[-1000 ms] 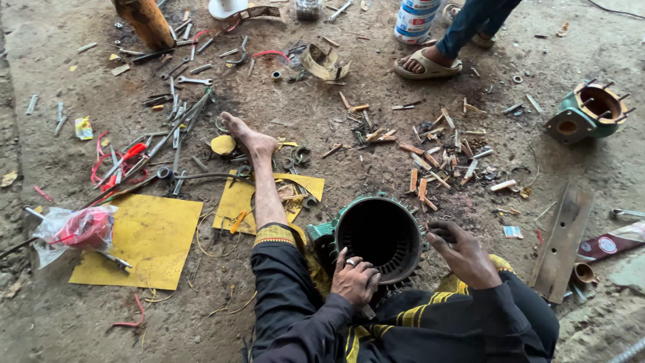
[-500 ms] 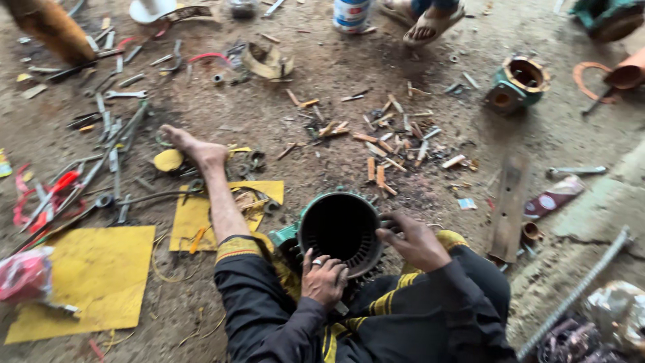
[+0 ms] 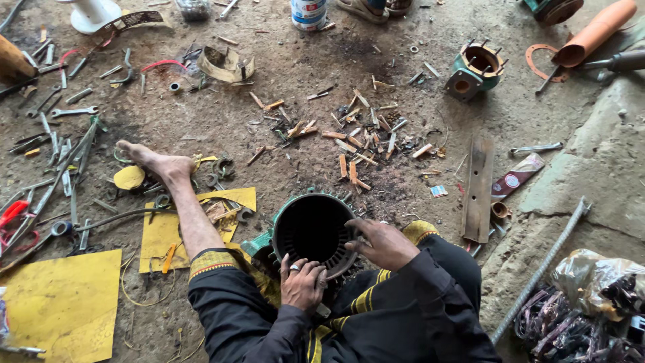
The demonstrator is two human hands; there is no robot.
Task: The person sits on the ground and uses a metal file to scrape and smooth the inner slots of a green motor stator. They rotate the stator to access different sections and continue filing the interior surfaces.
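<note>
We sit on the dirt floor [image 3: 222,121] with the round motor shell [image 3: 312,232] wedged between our knees, its open mouth facing up. Our left hand [image 3: 302,282] grips the near rim, fingers curled over the edge. Our right hand [image 3: 383,243] rests on the right rim, fingers half bent onto it (whether they pinch anything, we cannot tell). Yellow sheets [image 3: 60,302] and wrenches [image 3: 67,161] lie to the left, wooden wedges [image 3: 353,144] beyond the shell.

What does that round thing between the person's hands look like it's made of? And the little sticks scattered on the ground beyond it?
The round housing looks like metal: green-painted outside, dark ribbed slots inside. The sticks look like wood or bamboo slivers, pale tan and splintery, though that is hard to confirm.
</note>
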